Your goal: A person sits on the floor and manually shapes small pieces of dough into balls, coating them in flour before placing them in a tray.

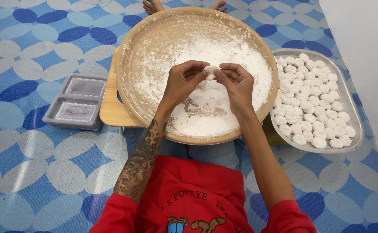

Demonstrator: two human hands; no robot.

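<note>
My left hand (pixel 184 81) and my right hand (pixel 237 83) meet above a big round wooden tray (pixel 124 82) dusted with white flour (pixel 236 64). Between the fingertips of both hands sits a small white floured dough ball (pixel 210 71), pinched from each side. Both hands hover over the middle of the tray, a little above the flour. My forearms reach in from the bottom of the view, the left one tattooed.
A metal tray (pixel 352 105) filled with several white floured dough balls (pixel 312 101) lies to the right. Stacked clear plastic boxes (pixel 77 101) sit on the patterned mat to the left. A low wooden board (pixel 111 110) carries the round tray. A white wall runs along the right.
</note>
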